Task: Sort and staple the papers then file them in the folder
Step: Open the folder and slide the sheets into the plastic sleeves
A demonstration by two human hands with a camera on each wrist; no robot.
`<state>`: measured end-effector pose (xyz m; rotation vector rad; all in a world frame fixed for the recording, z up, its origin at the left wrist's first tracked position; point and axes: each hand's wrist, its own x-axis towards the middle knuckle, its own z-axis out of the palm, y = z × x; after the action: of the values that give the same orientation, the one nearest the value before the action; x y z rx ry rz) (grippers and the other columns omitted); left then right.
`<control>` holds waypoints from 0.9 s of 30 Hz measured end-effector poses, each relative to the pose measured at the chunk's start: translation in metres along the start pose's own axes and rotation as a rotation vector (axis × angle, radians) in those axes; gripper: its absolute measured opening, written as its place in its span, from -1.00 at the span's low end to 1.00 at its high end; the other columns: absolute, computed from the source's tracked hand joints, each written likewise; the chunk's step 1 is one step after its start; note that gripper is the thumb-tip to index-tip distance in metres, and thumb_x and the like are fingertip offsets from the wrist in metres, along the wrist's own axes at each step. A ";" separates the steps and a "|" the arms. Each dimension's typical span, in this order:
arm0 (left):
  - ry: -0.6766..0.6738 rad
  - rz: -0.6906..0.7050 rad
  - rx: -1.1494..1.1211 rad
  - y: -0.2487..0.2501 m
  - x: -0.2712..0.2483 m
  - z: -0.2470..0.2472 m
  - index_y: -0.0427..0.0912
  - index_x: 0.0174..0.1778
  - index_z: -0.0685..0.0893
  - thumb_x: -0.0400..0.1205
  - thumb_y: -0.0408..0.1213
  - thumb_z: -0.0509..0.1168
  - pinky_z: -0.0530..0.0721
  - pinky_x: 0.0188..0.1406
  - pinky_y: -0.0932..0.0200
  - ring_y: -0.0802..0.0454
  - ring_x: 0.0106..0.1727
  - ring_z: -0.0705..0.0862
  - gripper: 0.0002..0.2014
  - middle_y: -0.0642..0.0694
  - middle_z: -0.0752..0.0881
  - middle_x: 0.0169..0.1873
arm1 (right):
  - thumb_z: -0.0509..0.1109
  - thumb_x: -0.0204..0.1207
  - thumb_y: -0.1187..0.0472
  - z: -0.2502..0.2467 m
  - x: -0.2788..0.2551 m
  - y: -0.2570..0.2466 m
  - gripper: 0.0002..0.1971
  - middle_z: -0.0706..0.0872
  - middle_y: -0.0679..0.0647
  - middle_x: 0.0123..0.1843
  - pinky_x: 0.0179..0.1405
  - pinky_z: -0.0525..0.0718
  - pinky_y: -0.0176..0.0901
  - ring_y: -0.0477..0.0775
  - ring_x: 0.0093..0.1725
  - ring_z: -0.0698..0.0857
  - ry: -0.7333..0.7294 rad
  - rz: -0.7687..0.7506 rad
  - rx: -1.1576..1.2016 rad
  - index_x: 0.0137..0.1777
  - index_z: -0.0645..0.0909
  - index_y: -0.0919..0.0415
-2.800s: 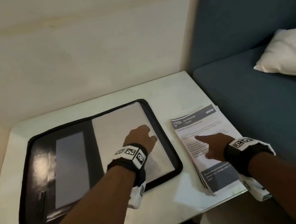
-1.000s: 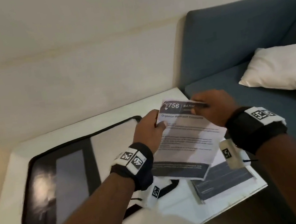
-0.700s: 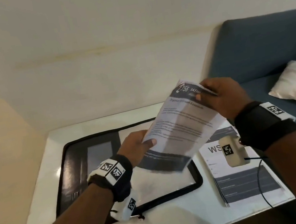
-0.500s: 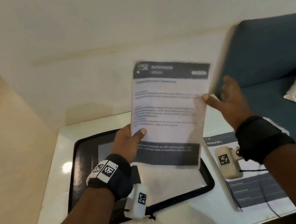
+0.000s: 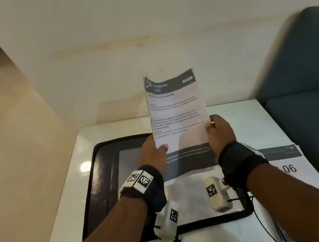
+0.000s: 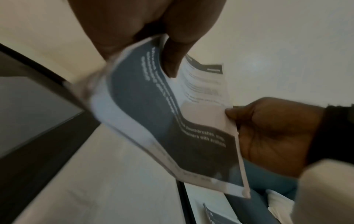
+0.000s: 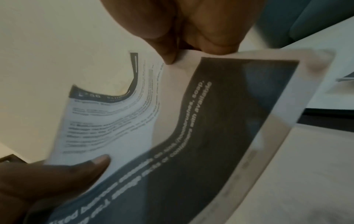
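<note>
The printed sheet [image 5: 177, 118] is now held upright above the open folder [image 5: 108, 170], lifted clear of the counter [image 5: 78, 196] where, moments ago, it was lying on top of the stack of papers [image 5: 284, 161] at the right. The grip has been changed too: half a second back the right hand [image 5: 219, 132] was spread and off the page, and now the right edge is pinched between its thumb and fingers, while the left edge is pinched by the left hand [image 5: 155, 153], thumb on the printed face. In both wrist views the sheet is seen bowed between the 2 grips. Only 1 sheet is judged to be lifted, though that cannot be told for certain. Its dark header band is faced toward the head camera, so the heading is probably being read for sorting. The folder lies flat and open, nothing filed from this sheet yet; no stapler is seen in any view.
</note>
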<state>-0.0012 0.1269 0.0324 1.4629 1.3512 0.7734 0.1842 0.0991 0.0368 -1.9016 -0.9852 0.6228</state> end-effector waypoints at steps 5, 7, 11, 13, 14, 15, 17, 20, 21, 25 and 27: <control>-0.051 0.033 0.016 -0.006 0.025 -0.010 -0.15 0.35 0.60 0.71 -0.41 0.24 0.59 0.12 0.15 0.01 0.14 0.66 -0.70 -0.02 0.70 0.15 | 0.32 0.63 0.36 -0.013 0.034 0.009 -0.88 0.73 0.20 0.17 0.21 0.70 0.30 0.30 0.14 0.71 -0.171 0.130 0.138 0.10 0.63 0.22; -0.057 0.063 0.028 -0.007 0.037 -0.011 -0.13 0.33 0.61 0.71 -0.37 0.25 0.61 0.23 0.07 -0.01 0.18 0.66 -0.73 -0.01 0.71 0.15 | 0.34 0.63 0.37 -0.021 0.049 0.009 -0.82 0.75 0.28 0.19 0.16 0.71 0.39 0.38 0.13 0.74 -0.283 0.151 0.190 0.20 0.65 0.25; -0.115 0.025 0.023 -0.025 0.068 -0.012 -0.12 0.29 0.64 0.72 -0.06 0.27 0.66 0.27 -0.09 -0.03 0.16 0.71 -0.70 -0.02 0.74 0.15 | 0.44 0.56 0.22 -0.031 0.088 0.017 -0.79 0.78 0.26 0.10 0.16 0.71 0.34 0.35 0.09 0.74 -0.172 -0.036 -0.092 0.16 0.73 0.21; -0.129 -0.011 0.225 -0.048 0.088 -0.012 -0.08 0.29 0.64 0.70 0.03 0.25 0.62 0.32 -0.12 -0.07 0.18 0.69 -0.66 -0.05 0.73 0.15 | 0.45 0.47 0.02 -0.040 0.105 0.035 -0.67 0.78 0.25 0.07 0.17 0.70 0.33 0.34 0.08 0.73 -0.048 -0.026 -0.102 0.12 0.74 0.22; -0.130 -0.029 0.393 -0.061 0.098 -0.011 -0.07 0.35 0.61 0.70 0.00 0.24 0.58 0.36 -0.06 -0.11 0.25 0.65 -0.64 -0.07 0.70 0.23 | 0.44 0.36 -0.10 -0.043 0.113 0.050 -0.59 0.79 0.24 0.05 0.14 0.71 0.34 0.35 0.07 0.73 0.011 0.010 -0.065 0.07 0.74 0.18; -0.137 -0.045 0.553 -0.074 0.106 -0.010 -0.07 0.45 0.55 0.71 -0.06 0.24 0.53 0.40 -0.01 -0.14 0.35 0.60 -0.61 -0.09 0.65 0.34 | 0.42 0.28 -0.15 -0.045 0.117 0.063 -0.59 0.79 0.21 0.03 0.11 0.72 0.37 0.35 0.06 0.74 0.041 0.046 0.018 0.01 0.75 0.10; -0.179 -0.018 0.744 -0.093 0.118 -0.003 -0.06 0.61 0.38 0.71 -0.16 0.24 0.43 0.49 -0.02 -0.17 0.52 0.47 -0.49 -0.11 0.48 0.55 | 0.46 0.34 -0.01 -0.044 0.117 0.083 -0.83 0.80 0.15 0.05 0.11 0.73 0.39 0.33 0.08 0.75 0.082 0.132 0.255 -0.11 0.77 -0.03; -0.256 0.033 0.832 -0.106 0.132 0.015 -0.02 0.71 0.15 0.71 -0.15 0.24 0.39 0.55 -0.17 -0.23 0.61 0.32 -0.35 -0.05 0.26 0.68 | 0.43 0.54 0.27 -0.045 0.116 0.101 -0.88 0.80 0.11 0.10 0.05 0.76 0.23 0.28 0.11 0.76 0.154 0.236 0.496 -0.05 0.76 0.05; -0.289 0.019 0.880 -0.107 0.137 0.022 0.00 0.73 0.07 0.70 -0.10 0.24 0.39 0.54 -0.22 -0.25 0.63 0.27 -0.30 -0.03 0.21 0.69 | 0.39 0.58 0.31 -0.047 0.118 0.107 -0.85 0.80 0.10 0.12 -0.01 0.77 0.16 0.25 0.11 0.77 0.167 0.255 0.544 -0.01 0.75 0.06; -0.345 0.007 1.055 -0.109 0.149 0.040 0.06 0.73 -0.02 0.63 0.05 0.33 0.51 0.39 -0.31 -0.24 0.56 0.26 -0.16 -0.07 0.16 0.62 | 0.32 0.64 0.35 -0.058 0.122 0.124 -0.78 0.81 0.04 0.12 -0.11 0.74 0.04 0.19 0.09 0.79 0.192 0.334 0.647 0.06 0.73 0.04; -0.353 -0.015 1.057 -0.113 0.156 0.043 0.08 0.72 0.02 0.60 0.08 0.37 0.51 0.38 -0.33 -0.22 0.53 0.27 -0.15 -0.06 0.14 0.58 | 0.29 0.65 0.38 -0.061 0.122 0.129 -0.75 0.81 0.04 0.10 -0.10 0.74 0.03 0.17 0.07 0.78 0.202 0.349 0.699 0.02 0.72 0.03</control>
<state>0.0261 0.2598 -0.1110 2.2334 1.5431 -0.3144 0.3474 0.1326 -0.0503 -1.4614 -0.2406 0.8255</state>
